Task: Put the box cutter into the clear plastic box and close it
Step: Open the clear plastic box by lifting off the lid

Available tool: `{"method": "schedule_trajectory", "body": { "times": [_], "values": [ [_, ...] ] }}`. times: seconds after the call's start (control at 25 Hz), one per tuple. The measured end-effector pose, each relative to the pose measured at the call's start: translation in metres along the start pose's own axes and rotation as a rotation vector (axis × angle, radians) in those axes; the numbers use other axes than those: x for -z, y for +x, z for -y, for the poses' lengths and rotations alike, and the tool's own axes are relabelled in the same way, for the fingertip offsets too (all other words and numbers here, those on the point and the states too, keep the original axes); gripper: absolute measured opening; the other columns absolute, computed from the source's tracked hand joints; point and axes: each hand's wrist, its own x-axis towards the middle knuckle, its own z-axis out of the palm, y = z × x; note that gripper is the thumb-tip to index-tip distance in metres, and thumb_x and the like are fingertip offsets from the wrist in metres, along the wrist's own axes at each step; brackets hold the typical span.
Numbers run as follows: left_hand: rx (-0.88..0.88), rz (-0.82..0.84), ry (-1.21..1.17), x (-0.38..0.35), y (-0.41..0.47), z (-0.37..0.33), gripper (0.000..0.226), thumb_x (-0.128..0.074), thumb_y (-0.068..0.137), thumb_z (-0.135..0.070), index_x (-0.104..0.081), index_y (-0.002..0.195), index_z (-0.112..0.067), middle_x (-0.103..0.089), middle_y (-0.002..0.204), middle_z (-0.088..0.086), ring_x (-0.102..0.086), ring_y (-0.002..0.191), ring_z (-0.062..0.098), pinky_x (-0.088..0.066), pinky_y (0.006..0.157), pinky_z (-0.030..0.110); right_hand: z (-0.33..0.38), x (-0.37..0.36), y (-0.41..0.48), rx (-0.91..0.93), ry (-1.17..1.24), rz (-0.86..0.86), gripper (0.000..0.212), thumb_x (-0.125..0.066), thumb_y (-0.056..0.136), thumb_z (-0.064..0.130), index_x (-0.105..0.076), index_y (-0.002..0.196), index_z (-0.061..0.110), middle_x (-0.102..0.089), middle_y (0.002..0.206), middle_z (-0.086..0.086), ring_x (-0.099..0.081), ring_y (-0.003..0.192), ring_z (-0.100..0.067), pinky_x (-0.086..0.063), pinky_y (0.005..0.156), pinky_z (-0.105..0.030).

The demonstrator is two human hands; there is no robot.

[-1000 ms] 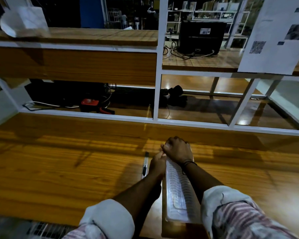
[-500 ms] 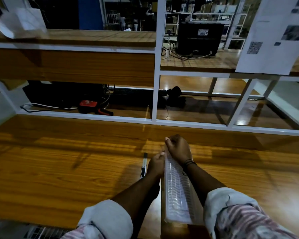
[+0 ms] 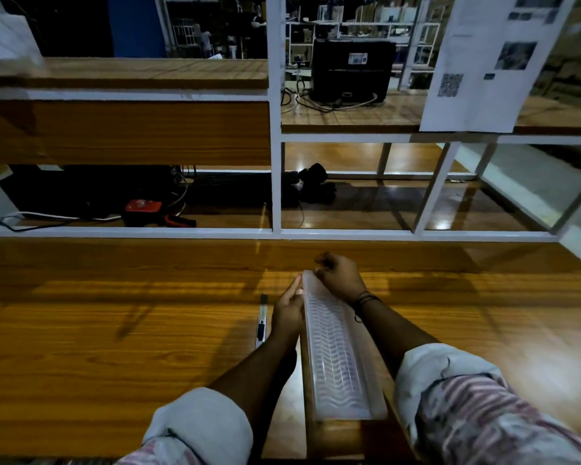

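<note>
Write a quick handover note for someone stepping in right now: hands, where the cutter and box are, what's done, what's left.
Left hand: against the far left edge of the clear plastic box, steadying it.
Right hand: grip on the box's far end, apparently working the lid.
Box cutter: lying on the wooden table, just left of the left hand, untouched.
Done: nothing is in the box yet, as far as can be seen.
Left: open the box, put the cutter in, close it.

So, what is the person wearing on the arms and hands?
Both hands, left and right, are bare, with no gloves. Each sleeve is rolled up below the elbow, showing a pale cuff over striped pink and white cloth. Dark thread bands circle the right wrist. No watch or ring is visible.
</note>
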Motion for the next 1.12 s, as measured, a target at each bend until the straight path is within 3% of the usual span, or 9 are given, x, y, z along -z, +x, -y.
{"method": "schedule_trajectory", "body": {
  "times": [0.12,0.2,0.28,0.32,0.44,0.52,0.68,0.96,1.12],
  "values": [
    [0.022,0.003,-0.034,-0.002,0.002,0.003,0.049,-0.055,0.109,-0.012,-0.053,0.156,-0.022,-0.057,0.158,0.010,-0.060,0.140,0.033,-0.052,0.115,0.053,-0.019,0.010,-0.004,-0.134,-0.143,-0.107,0.054,-0.068,0.080,0.064,-0.073,0.097,0.013,-0.074,0.097,-0.005,-0.068,0.090,-0.025,-0.058,0.081,-0.043],
    [0.019,0.031,-0.042,-0.004,0.000,0.001,0.050,-0.057,0.108,-0.013,-0.052,0.157,-0.021,-0.057,0.155,0.005,-0.063,0.135,0.027,-0.060,0.104,0.039,-0.031,0.008,-0.006,-0.139,-0.117,-0.115,0.052,-0.068,0.086,0.057,-0.071,0.087,0.005,-0.072,0.088,-0.016,-0.066,0.086,-0.033,-0.054,0.078,-0.043],
    [0.016,0.059,-0.033,-0.007,-0.003,-0.003,0.052,-0.056,0.108,-0.010,-0.048,0.159,-0.018,-0.056,0.148,0.004,-0.065,0.123,0.021,-0.061,0.085,0.021,-0.035,0.003,-0.009,-0.141,-0.125,-0.125,0.050,-0.063,0.092,0.055,-0.068,0.091,0.005,-0.069,0.098,-0.020,-0.063,0.098,-0.036,-0.052,0.086,-0.044],
    [0.016,0.061,-0.038,-0.007,-0.002,-0.004,0.054,-0.054,0.108,-0.007,-0.046,0.160,-0.016,-0.058,0.146,0.005,-0.065,0.118,0.020,-0.060,0.082,0.020,-0.034,0.002,-0.010,-0.140,-0.153,-0.132,0.050,-0.060,0.093,0.055,-0.067,0.096,0.006,-0.066,0.104,-0.019,-0.060,0.104,-0.036,-0.051,0.090,-0.044],
    [0.061,0.075,-0.063,-0.005,-0.002,-0.005,0.055,-0.049,0.108,0.001,-0.043,0.161,-0.014,-0.066,0.134,0.010,-0.069,0.106,0.021,-0.059,0.096,0.041,-0.029,-0.002,-0.015,-0.122,-0.243,-0.153,0.049,-0.054,0.096,0.056,-0.066,0.102,0.009,-0.059,0.114,-0.016,-0.054,0.111,-0.034,-0.049,0.095,-0.045],
    [0.068,0.066,-0.044,-0.003,0.001,-0.001,0.055,-0.048,0.109,0.000,-0.044,0.161,-0.015,-0.067,0.130,0.009,-0.070,0.101,0.022,-0.059,0.094,0.042,-0.029,-0.004,-0.017,-0.095,-0.281,-0.183,0.047,-0.053,0.097,0.054,-0.066,0.102,0.010,-0.058,0.115,-0.016,-0.054,0.111,-0.033,-0.048,0.094,-0.046],
    [0.072,0.062,-0.064,0.001,0.000,0.002,0.055,-0.051,0.107,0.002,-0.043,0.160,-0.009,-0.065,0.135,0.016,-0.067,0.116,0.033,-0.052,0.109,0.052,-0.021,-0.008,-0.019,-0.019,-0.322,-0.249,0.039,-0.054,0.098,0.047,-0.065,0.096,0.010,-0.057,0.106,-0.013,-0.054,0.103,-0.030,-0.048,0.088,-0.043],
    [0.118,0.107,-0.139,0.003,-0.005,-0.011,0.054,-0.051,0.109,-0.006,-0.041,0.161,-0.007,-0.058,0.154,0.020,-0.071,0.116,0.029,-0.057,0.105,0.045,-0.014,-0.003,-0.022,-0.015,-0.267,-0.315,0.040,-0.051,0.099,0.047,-0.066,0.094,0.010,-0.059,0.102,-0.011,-0.054,0.098,-0.028,-0.048,0.082,-0.042],
    [0.132,0.062,-0.152,0.004,-0.012,-0.023,0.055,-0.052,0.110,-0.012,-0.039,0.163,-0.012,-0.048,0.159,0.005,-0.053,0.146,0.033,-0.049,0.117,0.047,-0.009,0.005,-0.021,-0.003,-0.171,-0.313,0.041,-0.049,0.100,0.049,-0.066,0.096,0.012,-0.059,0.104,-0.009,-0.056,0.093,-0.024,-0.050,0.079,-0.040]
  ]
}}
